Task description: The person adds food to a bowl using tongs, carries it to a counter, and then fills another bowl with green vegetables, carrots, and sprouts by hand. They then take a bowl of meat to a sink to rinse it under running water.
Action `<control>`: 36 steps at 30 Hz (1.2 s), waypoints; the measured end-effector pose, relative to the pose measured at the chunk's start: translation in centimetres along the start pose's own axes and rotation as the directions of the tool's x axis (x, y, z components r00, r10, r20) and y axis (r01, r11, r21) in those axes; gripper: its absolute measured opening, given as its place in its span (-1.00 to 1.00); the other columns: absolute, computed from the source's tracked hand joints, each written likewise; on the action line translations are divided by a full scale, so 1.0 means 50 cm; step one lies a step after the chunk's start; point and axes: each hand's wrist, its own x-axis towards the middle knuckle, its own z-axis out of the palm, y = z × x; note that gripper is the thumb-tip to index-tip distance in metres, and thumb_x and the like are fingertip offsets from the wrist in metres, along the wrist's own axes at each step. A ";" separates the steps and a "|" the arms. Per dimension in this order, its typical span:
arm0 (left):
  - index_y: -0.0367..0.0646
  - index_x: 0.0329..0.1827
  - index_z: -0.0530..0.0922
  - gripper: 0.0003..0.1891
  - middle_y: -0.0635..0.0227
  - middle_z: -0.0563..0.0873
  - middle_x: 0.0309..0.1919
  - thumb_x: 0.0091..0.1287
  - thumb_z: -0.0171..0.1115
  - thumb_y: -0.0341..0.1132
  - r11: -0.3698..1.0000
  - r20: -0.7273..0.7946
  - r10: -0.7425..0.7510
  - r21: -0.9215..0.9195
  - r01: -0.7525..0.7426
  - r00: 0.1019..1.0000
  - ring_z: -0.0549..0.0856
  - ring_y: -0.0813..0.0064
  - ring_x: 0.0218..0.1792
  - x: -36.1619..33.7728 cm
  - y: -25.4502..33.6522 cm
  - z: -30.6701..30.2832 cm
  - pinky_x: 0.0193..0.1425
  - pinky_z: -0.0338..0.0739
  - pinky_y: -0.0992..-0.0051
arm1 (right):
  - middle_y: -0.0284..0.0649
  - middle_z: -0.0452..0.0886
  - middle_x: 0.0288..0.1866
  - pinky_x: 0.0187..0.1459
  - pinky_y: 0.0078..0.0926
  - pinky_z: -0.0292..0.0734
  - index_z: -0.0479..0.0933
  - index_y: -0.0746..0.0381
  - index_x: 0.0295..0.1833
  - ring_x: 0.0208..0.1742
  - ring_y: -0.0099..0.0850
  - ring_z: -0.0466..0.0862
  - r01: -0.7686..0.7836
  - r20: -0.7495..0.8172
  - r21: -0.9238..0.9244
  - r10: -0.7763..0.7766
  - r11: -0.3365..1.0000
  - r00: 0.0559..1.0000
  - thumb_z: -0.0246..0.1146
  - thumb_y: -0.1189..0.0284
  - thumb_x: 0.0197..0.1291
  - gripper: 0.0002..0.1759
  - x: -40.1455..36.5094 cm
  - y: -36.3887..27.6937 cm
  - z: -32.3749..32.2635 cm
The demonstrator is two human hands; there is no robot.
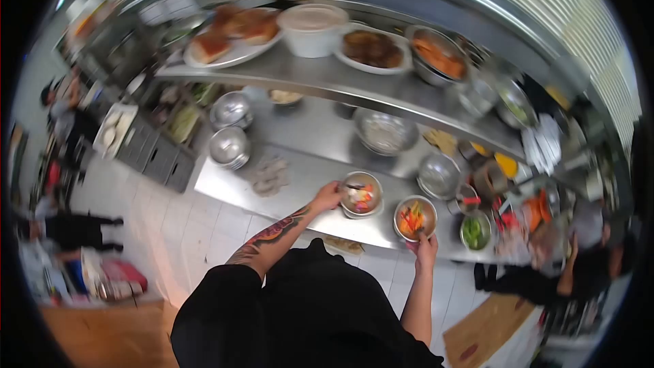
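Observation:
My left hand (329, 195) is closed on the left rim of a small metal bowl (350, 213) at the counter's front. White, orange and red cut pieces (361, 196) lie in that bowl, along with a dark strip I cannot make out. My right hand (425, 248) grips the near rim of a second metal bowl (407, 235), holding orange, red and green vegetable strips (411, 218). To its right stands a bowl of green pieces (475, 231). Behind the two bowls sits a larger metal bowl (439, 176).
A crumpled cloth (270, 176) and stacked metal bowls (229, 148) occupy the counter's left side. Overhead, a steel shelf (300, 76) bears a plate of bread (231, 33), a white tub (313, 33) and other dishes. A co-worker (579, 272) stands at the right; other people are at the left.

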 end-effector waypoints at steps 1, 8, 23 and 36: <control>-0.30 0.23 0.48 -0.51 0.19 0.71 -0.27 0.40 0.24 -0.11 1.000 -0.049 -0.009 -0.027 0.007 0.999 0.70 0.47 -0.46 -0.011 -0.008 -0.020 -0.47 0.62 0.46 | -0.02 0.62 0.09 -0.26 -0.30 0.78 0.31 0.30 0.32 -0.15 -0.15 0.78 -0.019 0.003 0.010 0.019 1.000 1.000 0.16 0.33 0.43 -0.54 0.015 0.026 0.004; -0.25 0.41 0.40 -0.36 0.02 0.63 0.10 0.42 0.22 0.01 0.956 -0.255 0.260 0.199 -0.213 0.931 0.70 0.17 -0.09 -0.112 -0.026 -0.169 0.09 0.58 0.27 | -0.11 0.54 0.11 -0.28 -0.30 0.75 0.32 0.22 0.22 -0.16 -0.17 0.77 -0.070 -0.006 0.035 0.070 0.997 0.998 0.12 0.05 0.48 -0.51 -0.011 0.038 0.054; -0.04 -0.24 0.72 -0.80 0.15 0.69 -0.17 0.29 0.27 -0.15 0.669 -0.132 0.496 0.688 -0.281 0.858 0.70 0.01 -0.19 0.032 0.054 -0.370 -0.13 0.60 0.11 | -0.04 0.55 0.24 -0.24 -0.31 0.73 0.25 0.25 0.41 -0.13 -0.24 0.75 -0.030 -0.266 -0.006 0.027 1.000 0.964 0.09 0.01 0.48 -0.37 -0.177 0.116 0.123; -0.10 0.04 0.66 -0.67 0.34 0.71 -0.10 0.38 0.30 -0.09 0.970 0.015 0.108 -0.221 -0.102 0.994 0.70 0.35 -0.18 0.716 0.018 -0.287 -0.13 0.63 0.37 | -0.07 0.68 -0.05 -0.54 -0.52 0.59 0.36 0.27 0.40 -0.39 -0.40 0.75 -0.340 -0.794 -0.140 0.100 0.930 0.600 0.25 0.35 0.39 -0.46 -0.749 0.484 0.129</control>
